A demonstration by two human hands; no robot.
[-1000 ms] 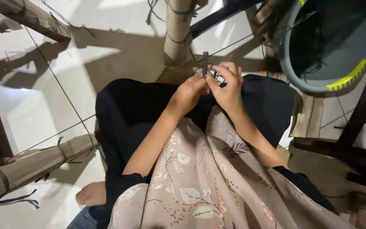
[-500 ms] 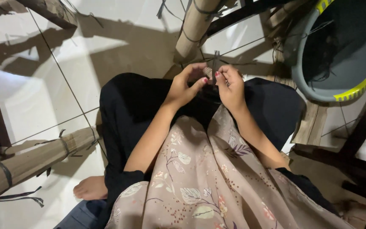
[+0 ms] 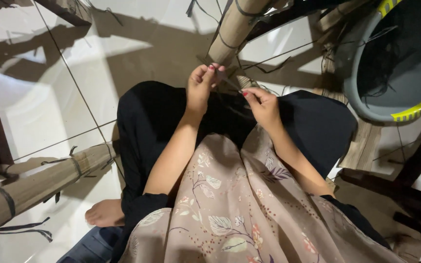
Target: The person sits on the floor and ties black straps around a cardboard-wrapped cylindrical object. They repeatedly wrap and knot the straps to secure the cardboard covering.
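Your clothing: a black garment (image 3: 162, 122) over the lap and knees, with black sleeves pushed up near the elbows. Over it hung a long beige headscarf (image 3: 239, 214), printed with pale leaves, thin stems and small red dots. Red polish marked the nails of your left hand (image 3: 201, 87) and right hand (image 3: 264, 104). One foot (image 3: 104, 213) was bare.

The trousers (image 3: 171, 112) are black. The scarf (image 3: 239, 214) is dusty pink with pale leaves and small red dots. The basin (image 3: 366, 97) is grey with a yellow stripe. The floor tiles (image 3: 49, 87) are white.
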